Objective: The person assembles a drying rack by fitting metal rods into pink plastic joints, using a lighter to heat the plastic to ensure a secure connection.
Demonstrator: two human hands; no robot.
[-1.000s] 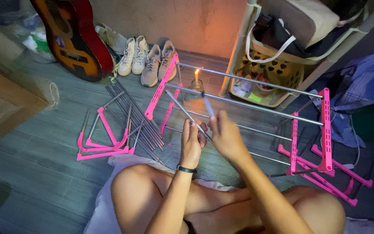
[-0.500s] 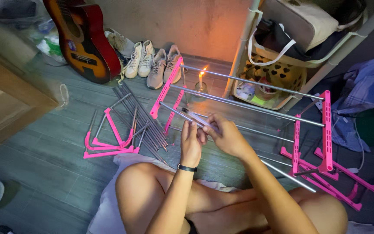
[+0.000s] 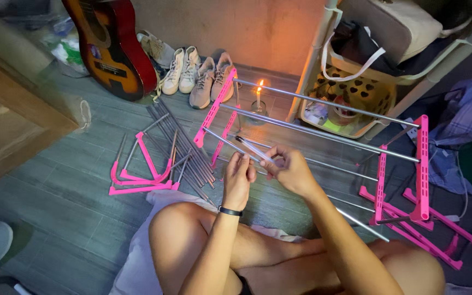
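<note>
A metal rod (image 3: 258, 150) is held in both hands over the near floor: left hand (image 3: 240, 177) pinched on its left part, right hand (image 3: 291, 170) closed around it. Just beyond, the pink rack frame (image 3: 423, 164) stands. Spare rods (image 3: 178, 145) lie left. A lit candle (image 3: 258, 97) is seen far.

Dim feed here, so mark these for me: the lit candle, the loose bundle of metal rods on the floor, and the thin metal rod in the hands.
Lit candle (image 3: 258, 100), head view, on its wax stem.
Loose bundle of metal rods (image 3: 177, 143), head view, mid-length.
Thin metal rod (image 3: 254, 149), head view, the stretch just above the fingers.
</note>
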